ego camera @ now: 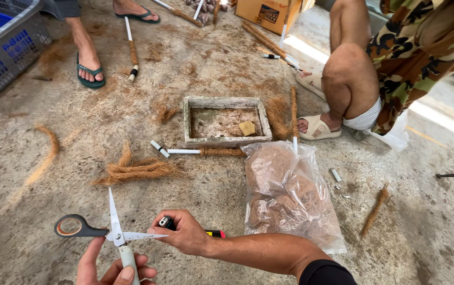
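Left hand (pixel 113 269) low in view, fingers wrapped round white tube (pixel 127 257); open scissors (pixel 111 232) sit at tube's top, grey loop free. Right hand (pixel 183 232) fingers closed on lighter (pixel 211 233), touching blade tip. Tube looks light, stiff. Beyond: coir bundle (pixel 137 170), plastic bag (pixel 287 195), concrete tray (pixel 226 120) on floor (pixel 36 211).

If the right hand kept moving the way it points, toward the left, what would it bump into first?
Most likely the open steel blades of the grey-handled scissors, which the right hand already nearly touches, held up by the left hand. Depth is unclear.
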